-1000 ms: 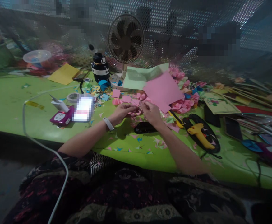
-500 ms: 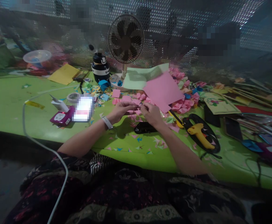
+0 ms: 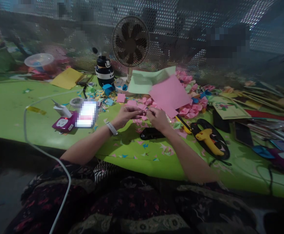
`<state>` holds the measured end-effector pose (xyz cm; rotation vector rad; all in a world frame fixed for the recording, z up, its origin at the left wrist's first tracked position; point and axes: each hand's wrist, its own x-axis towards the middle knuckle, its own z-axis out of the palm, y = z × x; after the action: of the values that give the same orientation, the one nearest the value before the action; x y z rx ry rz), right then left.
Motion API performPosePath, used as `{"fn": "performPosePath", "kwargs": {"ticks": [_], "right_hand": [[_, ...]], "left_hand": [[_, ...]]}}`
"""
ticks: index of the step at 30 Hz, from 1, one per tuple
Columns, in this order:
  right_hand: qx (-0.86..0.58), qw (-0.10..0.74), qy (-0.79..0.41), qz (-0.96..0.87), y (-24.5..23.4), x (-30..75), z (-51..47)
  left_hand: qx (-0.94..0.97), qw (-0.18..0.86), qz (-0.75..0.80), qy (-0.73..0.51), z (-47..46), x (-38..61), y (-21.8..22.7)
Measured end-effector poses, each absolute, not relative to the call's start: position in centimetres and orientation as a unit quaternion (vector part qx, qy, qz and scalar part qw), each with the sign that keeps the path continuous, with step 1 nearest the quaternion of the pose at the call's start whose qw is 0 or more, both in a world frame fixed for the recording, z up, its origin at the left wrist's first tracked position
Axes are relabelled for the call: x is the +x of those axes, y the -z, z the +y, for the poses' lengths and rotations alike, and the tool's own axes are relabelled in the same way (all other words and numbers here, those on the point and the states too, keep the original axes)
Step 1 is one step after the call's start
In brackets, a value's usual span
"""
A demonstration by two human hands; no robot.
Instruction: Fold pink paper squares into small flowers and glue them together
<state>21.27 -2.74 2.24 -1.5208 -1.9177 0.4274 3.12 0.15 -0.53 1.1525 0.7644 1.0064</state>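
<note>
My left hand (image 3: 126, 115) and my right hand (image 3: 157, 117) meet over the green table (image 3: 15, 110), fingers pinched together on a small pink paper piece (image 3: 143, 114). The left wrist wears a white band (image 3: 112, 128). Small folded pink squares (image 3: 132, 103) lie just beyond the hands. A large pink sheet (image 3: 169, 94) rests behind my right hand, over a pale green sheet (image 3: 144, 81). A black stapler-like tool (image 3: 151, 133) lies under my right wrist.
A yellow glue gun (image 3: 210, 141) sits on a black mat at right. Pink paper flowers (image 3: 192, 109) pile beside it. A small fan (image 3: 130, 42) and dark cup (image 3: 104, 71) stand at the back. A phone (image 3: 87, 113), tape roll (image 3: 76, 101) and white cable (image 3: 34, 143) lie left.
Both hands stay together on the pink paper, shifting only slightly; fingers work the piece a little. Nothing else has moved.
</note>
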Motion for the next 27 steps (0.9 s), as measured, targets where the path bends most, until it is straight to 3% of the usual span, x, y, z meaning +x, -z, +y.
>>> {"fn": "performPosePath", "kwargs": {"ticks": [27], "right_hand": [[-0.569,0.354,-0.174,-0.722,-2.41,21.1,-2.94]], "left_hand": [[0.506,0.653,0.319,-0.465,0.35,3.2,1.02]]}}
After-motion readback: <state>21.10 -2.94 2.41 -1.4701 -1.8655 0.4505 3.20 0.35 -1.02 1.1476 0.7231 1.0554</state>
